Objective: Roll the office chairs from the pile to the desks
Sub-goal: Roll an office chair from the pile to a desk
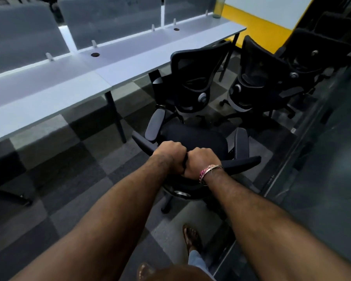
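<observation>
Gripping chair backrest point(241, 162), hands point(170, 154) adjacent

Both arms outstretched — left grip point(171, 154), right grip point(201, 162) fisted, touching.

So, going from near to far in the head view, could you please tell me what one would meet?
Sandalled foot → hands gripping the chair backrest (left hand, right hand) → chair seat → chair at the desk → desk → bottle.
</observation>
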Demonstrator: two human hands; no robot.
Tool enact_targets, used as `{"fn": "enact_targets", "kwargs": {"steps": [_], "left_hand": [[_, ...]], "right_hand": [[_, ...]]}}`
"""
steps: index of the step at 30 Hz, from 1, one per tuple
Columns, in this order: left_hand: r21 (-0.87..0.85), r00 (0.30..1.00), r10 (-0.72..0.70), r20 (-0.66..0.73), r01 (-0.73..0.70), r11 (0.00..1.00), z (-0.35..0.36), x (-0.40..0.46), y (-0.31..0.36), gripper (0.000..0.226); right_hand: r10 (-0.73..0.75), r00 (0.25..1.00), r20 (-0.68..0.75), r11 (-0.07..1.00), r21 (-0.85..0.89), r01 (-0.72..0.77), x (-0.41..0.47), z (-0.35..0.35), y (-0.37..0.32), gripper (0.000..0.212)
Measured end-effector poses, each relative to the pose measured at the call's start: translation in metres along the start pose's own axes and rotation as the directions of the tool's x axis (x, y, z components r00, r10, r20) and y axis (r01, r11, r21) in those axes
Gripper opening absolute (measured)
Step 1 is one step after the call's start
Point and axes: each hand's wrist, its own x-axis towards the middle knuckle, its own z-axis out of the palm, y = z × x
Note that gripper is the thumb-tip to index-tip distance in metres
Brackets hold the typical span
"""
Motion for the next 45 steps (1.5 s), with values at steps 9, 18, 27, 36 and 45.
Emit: {"fn": "enact_targets", "kwargs": {"steps": [9,18,27,36,45], "left_hand": [[-0.057,0.979,-0.202,0.036,0.204,0.977,0.029,-0.082,-0.056,0.02],[-0.119,0.92,-0.386,0.061,0.391,0.913,0.054,-0.165,-0.104,0.022],[-0.168,0.797,-0.598,0.085,0.603,0.78,0.089,-0.244,-0.141,0.025],[-0.214,0.594,-0.788,0.162,0.801,0.559,0.112,-0.308,-0.148,0.025],[-0.254,0.339,-0.906,0.252,0.927,0.276,0.131,-0.363,-0.127,0.022]], "right_hand": [[-0.193,0.981,-0.011,0.981,-0.013,0.193,0.006,-0.007,-0.094,0.032],[-0.431,0.902,0.015,0.897,-0.104,0.43,0.016,-0.019,-0.183,0.032],[-0.663,0.749,0.004,0.739,-0.161,0.655,0.024,-0.019,-0.271,0.038],[-0.846,0.534,0.02,0.524,-0.161,0.836,0.022,-0.024,-0.34,0.032],[-0.959,0.28,0.049,0.267,-0.181,0.946,0.0,-0.016,-0.397,0.031]]}}
